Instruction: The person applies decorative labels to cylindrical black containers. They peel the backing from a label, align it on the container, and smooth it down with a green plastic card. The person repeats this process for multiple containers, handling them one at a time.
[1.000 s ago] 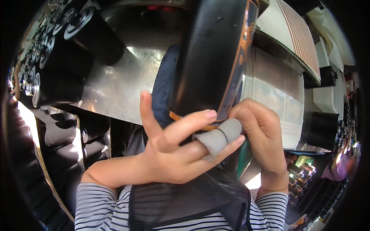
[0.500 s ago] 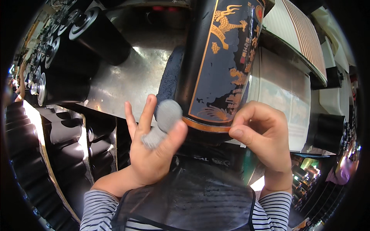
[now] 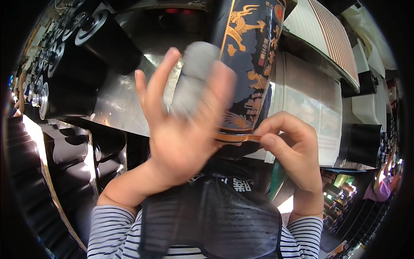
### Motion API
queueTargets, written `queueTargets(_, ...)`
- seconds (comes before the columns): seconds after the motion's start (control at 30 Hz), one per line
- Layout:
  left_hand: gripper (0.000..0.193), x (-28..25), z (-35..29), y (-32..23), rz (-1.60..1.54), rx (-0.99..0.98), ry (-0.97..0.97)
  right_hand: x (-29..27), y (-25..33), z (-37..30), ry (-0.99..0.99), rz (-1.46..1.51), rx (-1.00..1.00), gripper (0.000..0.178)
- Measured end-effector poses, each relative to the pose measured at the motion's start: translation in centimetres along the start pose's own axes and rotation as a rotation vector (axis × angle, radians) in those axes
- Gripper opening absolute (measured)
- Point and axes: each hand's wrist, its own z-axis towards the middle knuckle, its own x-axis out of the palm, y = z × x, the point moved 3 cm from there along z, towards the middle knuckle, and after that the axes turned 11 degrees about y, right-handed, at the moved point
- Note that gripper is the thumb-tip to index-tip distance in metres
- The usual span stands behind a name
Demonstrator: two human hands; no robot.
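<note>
A black cylinder (image 3: 248,77) with gold-orange figures lies lengthwise before me, its near end toward my body. An orange strip (image 3: 235,137) runs along the rim of that near end. Between thumb and forefinger, my right hand (image 3: 295,149) pinches the strip's right end, pulled slightly away from the rim. My left hand (image 3: 177,138) is over the cylinder's left side, fingers apart, with grey covers on two of them. Its thumb is smeared by motion and hides part of the cylinder. Dark blue cloth (image 3: 266,101) shows beneath the cylinder.
Several black cylinders with metal ends (image 3: 110,41) stand at the left on a metal table (image 3: 125,99). Dark racks (image 3: 71,151) are at lower left. A white sheet (image 3: 312,103) and a striped board (image 3: 327,39) lie right. A dark apron (image 3: 241,216) covers my front.
My left hand has moved up and right over the cylinder's side. My right hand still pinches the strip, whose end now stands off the rim.
</note>
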Motion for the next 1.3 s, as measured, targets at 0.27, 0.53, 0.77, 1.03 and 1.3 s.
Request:
queueTargets(0.27,0.053,0.2,-5.3,1.2,-0.145,-0.161,0.14,0.5,0.3,0.6,0.042,0.01,-0.005,0.012)
queueTargets(0.53,0.033,1.0,-5.2,-1.9,0.349,0.12,0.158,0.3,0.3,0.3,0.041,0.072,0.01,0.011)
queueTargets(0.77,0.051,1.0,-1.3,-0.8,0.09,0.146,-0.057,0.0,0.0,-0.1,-0.029,0.065,0.034,0.01)
queueTargets(1.03,0.06,0.9,-4.2,2.1,-0.191,-0.163,0.116,0.6,0.6,0.8,0.029,-0.046,-0.03,0.014)
queueTargets(1.3,0.035,0.6,-5.1,-1.3,0.292,0.172,0.135,0.4,0.6,0.3,0.029,0.015,0.011,0.012)
